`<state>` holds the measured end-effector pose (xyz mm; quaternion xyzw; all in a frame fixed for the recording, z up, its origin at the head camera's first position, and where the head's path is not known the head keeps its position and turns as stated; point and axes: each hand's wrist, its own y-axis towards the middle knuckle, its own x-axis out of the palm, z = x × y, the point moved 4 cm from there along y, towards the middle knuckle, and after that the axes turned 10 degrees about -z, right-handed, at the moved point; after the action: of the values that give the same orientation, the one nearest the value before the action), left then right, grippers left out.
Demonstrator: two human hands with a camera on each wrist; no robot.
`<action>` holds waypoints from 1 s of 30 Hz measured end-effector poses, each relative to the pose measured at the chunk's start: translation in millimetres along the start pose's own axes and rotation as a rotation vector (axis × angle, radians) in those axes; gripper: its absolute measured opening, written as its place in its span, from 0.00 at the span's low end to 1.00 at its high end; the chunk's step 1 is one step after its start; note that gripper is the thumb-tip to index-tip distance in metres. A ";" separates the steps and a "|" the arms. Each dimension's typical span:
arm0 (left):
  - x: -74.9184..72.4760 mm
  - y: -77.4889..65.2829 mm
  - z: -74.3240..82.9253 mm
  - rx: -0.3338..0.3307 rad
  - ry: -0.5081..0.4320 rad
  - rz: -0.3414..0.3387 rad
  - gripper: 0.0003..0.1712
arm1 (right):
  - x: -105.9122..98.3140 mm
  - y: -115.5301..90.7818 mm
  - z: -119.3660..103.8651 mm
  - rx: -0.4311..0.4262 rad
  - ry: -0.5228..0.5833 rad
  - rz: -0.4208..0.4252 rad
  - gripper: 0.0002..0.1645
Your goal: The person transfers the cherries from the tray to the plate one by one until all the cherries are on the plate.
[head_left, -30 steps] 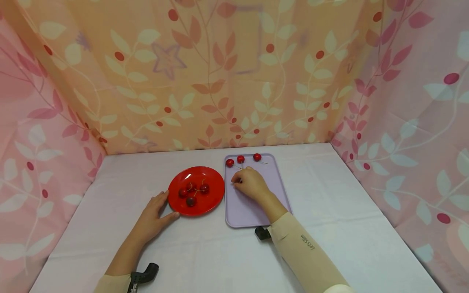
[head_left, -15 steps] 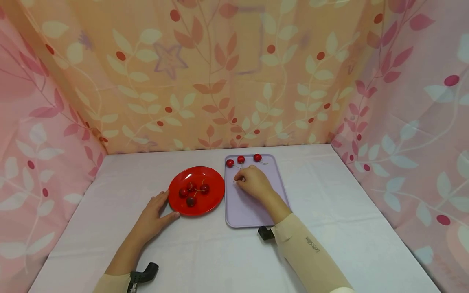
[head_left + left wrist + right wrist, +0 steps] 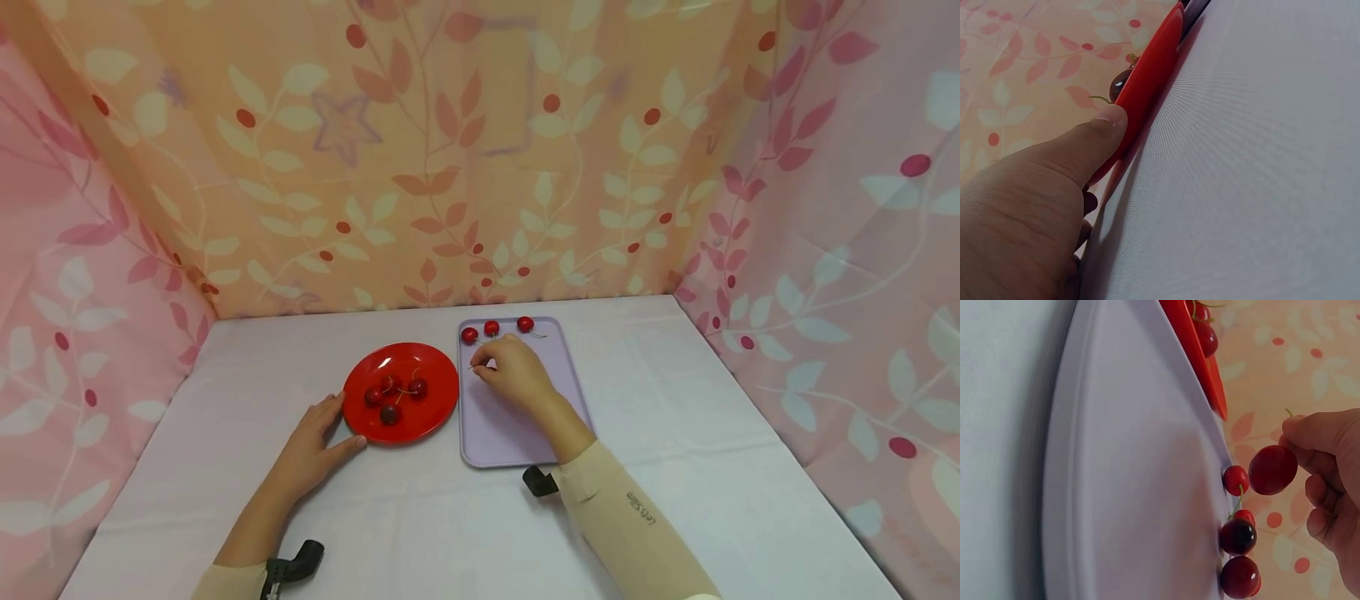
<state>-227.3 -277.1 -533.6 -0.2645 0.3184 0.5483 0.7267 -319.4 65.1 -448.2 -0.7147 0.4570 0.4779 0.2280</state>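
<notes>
The right hand (image 3: 513,372) pinches a single cherry (image 3: 1272,470) by its stem (image 3: 1288,412), thumb and forefinger together, above the far half of the purple tray (image 3: 498,437). More cherries (image 3: 526,324) lie along the tray's far end, some of them hidden behind that hand in the head view. The left hand (image 3: 311,437) is spread wide, thumb and fingers apart and touching the rim of the red plate (image 3: 431,421), with no cherry in its hold. A cluster of stemmed cherries (image 3: 417,388) sits on the plate, just left of the tray on the white-covered desk (image 3: 397,525). A floral curtain (image 3: 420,158) hangs behind.
</notes>
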 end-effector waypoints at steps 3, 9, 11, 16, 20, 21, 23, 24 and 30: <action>-0.3 0.4 -0.1 0.001 -0.002 -0.003 0.57 | -0.9 -0.4 -5.1 -0.012 0.002 0.008 0.03; 0.0 0.1 0.3 0.006 -0.011 -0.002 0.56 | -4.1 -0.6 -13.2 -0.031 -0.013 0.017 0.03; 0.1 -0.2 0.8 0.017 -0.013 0.001 0.56 | -5.8 -0.3 -15.7 -0.033 -0.013 0.021 0.03; -0.2 -0.8 0.5 0.025 -0.015 0.003 0.56 | -9.8 1.3 -22.3 -0.050 -0.012 0.029 0.02; 0.0 -1.4 0.2 0.015 -0.014 0.006 0.56 | -9.6 2.4 -25.5 -0.051 -0.025 0.032 0.01; 0.0 -1.6 0.4 0.015 -0.014 0.006 0.56 | -9.6 2.7 -26.4 -0.050 -0.024 0.033 0.01; -0.1 -1.7 0.4 0.017 -0.012 0.011 0.56 | -9.5 3.3 -28.5 -0.042 -0.023 0.022 0.02; 0.0 -1.8 0.4 0.017 -0.010 0.016 0.56 | -9.7 3.5 -29.9 -0.042 -0.018 0.018 0.02; -0.6 -1.4 2.7 0.015 -0.011 0.008 0.56 | -8.0 4.9 -36.4 -0.070 -0.006 0.005 0.02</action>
<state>-225.7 -275.9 -531.4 -0.2548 0.3193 0.5503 0.7282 -307.4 38.5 -424.5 -0.7198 0.4410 0.4963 0.2028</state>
